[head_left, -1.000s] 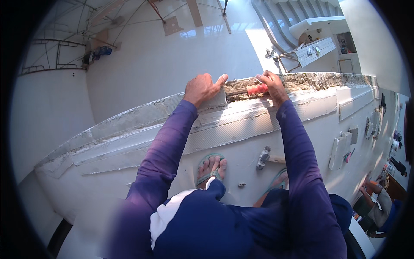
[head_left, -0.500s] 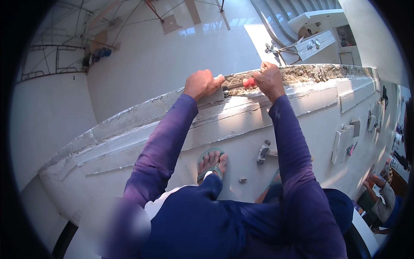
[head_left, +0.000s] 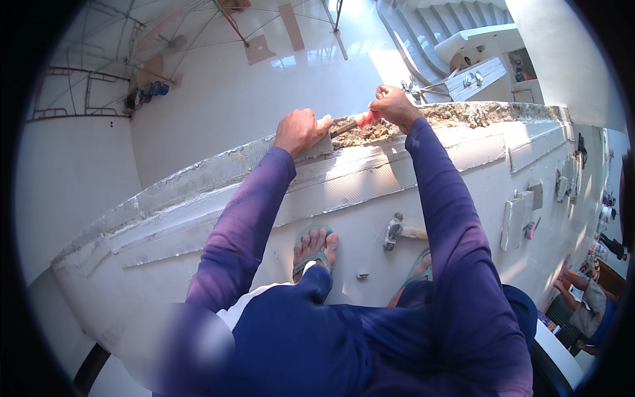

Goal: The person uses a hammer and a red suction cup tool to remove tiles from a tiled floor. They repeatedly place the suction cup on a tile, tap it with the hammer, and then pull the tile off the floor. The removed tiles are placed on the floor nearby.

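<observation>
My left hand point(head_left: 299, 132) is closed over a grey tile point(head_left: 315, 151) on the ledge's rim, thumb toward the right. My right hand point(head_left: 395, 108) grips a red-handled screwdriver point(head_left: 366, 119). Its dark shaft slopes down to the left into the gap beside that tile, close to my left thumb; the tip cannot be made out. Beneath the shaft lies rough, broken brown mortar point(head_left: 360, 134), exposed along the ledge point(head_left: 218, 169) to the right of the tile.
A wooden-handled hammer point(head_left: 394, 231) lies near my sandalled feet, beside a small rubble piece point(head_left: 362, 274). Tile pieces point(head_left: 512, 223) and tools lie to the right. Beyond the ledge is a drop to a lower floor point(head_left: 218, 86) with scaffolding. Another person point(head_left: 589, 311) sits far right.
My right hand has moved left and slightly up, tilting the screwdriver more steeply. The whole view has shifted a little, showing more of the hammer's handle. My left hand keeps its hold on the tile.
</observation>
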Motion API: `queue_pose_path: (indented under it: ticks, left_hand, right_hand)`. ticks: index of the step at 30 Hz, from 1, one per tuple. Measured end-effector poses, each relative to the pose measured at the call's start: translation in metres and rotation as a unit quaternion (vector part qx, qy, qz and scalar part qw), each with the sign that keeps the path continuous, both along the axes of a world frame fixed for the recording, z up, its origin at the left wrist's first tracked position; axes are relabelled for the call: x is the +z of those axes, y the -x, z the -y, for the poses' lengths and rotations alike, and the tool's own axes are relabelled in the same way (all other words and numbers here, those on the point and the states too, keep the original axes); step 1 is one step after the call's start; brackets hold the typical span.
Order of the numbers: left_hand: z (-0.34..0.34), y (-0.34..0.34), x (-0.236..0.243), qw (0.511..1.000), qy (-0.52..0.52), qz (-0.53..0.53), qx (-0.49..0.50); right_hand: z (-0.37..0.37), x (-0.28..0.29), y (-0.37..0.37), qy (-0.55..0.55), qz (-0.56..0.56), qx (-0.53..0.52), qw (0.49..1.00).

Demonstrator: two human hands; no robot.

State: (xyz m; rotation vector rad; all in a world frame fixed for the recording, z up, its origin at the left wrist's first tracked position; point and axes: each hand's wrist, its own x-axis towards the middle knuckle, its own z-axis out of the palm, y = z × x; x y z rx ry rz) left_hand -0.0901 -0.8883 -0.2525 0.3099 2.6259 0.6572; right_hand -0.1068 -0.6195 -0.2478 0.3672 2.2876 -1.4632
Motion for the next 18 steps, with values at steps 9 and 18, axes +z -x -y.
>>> queue_pose_path:
  ticks: [9,18]
  left_hand:
    - [0.010,-0.010,-0.001,0.996,-0.045,-0.083,0.007]
    - [0.007,-0.028,0.017,0.989,-0.026,-0.142,-0.024]
  right_hand:
    - [0.060,0.088,-0.022,-0.224,-0.064,0.044,0.972]
    - [0.007,0.029,-0.047,0.057,0.006,-0.087,0.995]
